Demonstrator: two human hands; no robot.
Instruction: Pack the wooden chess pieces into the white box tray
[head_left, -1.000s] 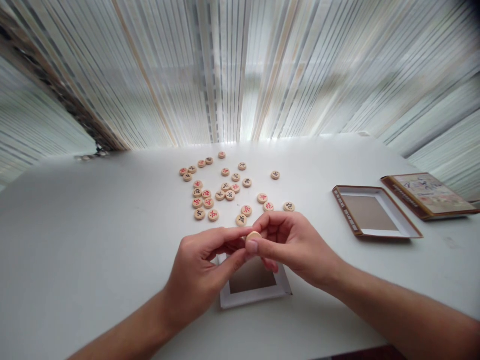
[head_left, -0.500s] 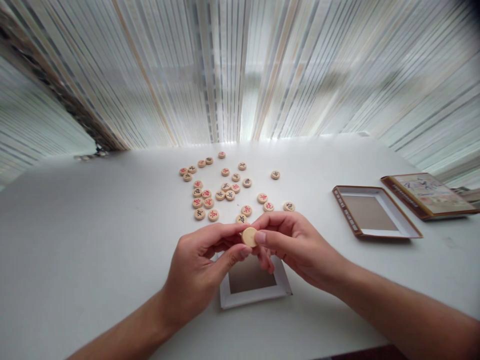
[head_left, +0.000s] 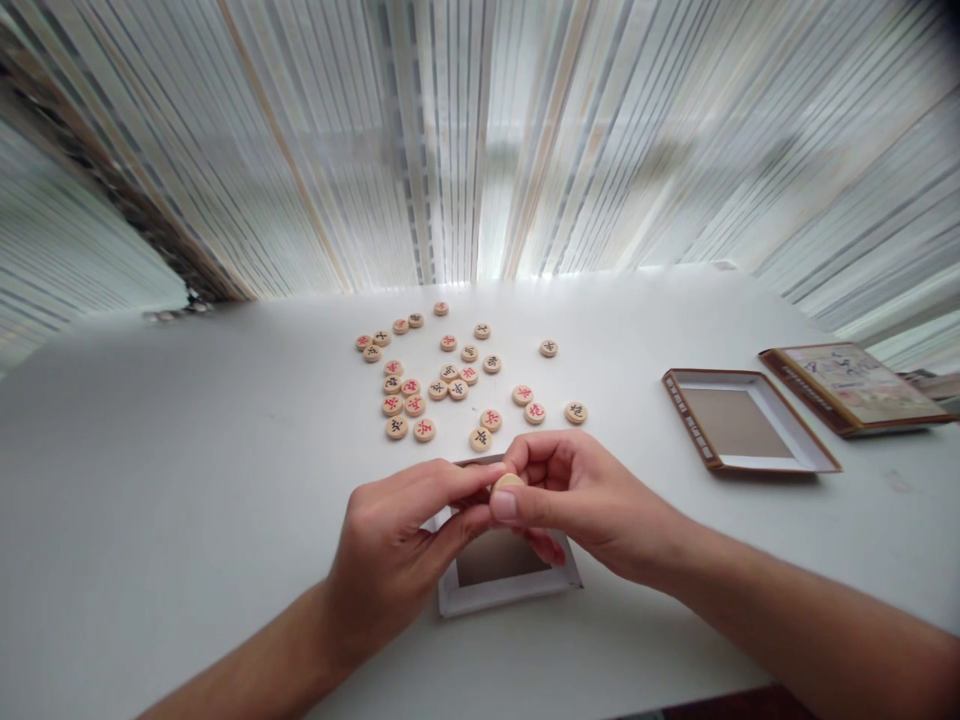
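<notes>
Between the fingertips of both hands is a round wooden Chinese chess piece [head_left: 508, 481], mostly covered by my right thumb. My right hand [head_left: 574, 490] pinches it from the right, fingers curled behind. On its left side, my left hand [head_left: 420, 530] closes thumb and fingers on the same piece. Both hands hover over a shallow white-rimmed box tray [head_left: 510, 597] with a brown bottom, which they partly hide. Just beyond the hands lies a piece with a black character [head_left: 480, 439], with a red-marked piece [head_left: 491, 420] against it.
Several more Chinese chess pieces [head_left: 415, 405] with red or black characters lie scattered across the white table [head_left: 225, 480]. To the right are an open brown-edged box half [head_left: 750, 465] and a box with a picture cover [head_left: 862, 385]. Striped string curtains [head_left: 480, 140] hang behind the table.
The chess piece has turned and is now more covered by my right thumb; its blank face showed more before. Both hands have shifted slightly lower in view.
</notes>
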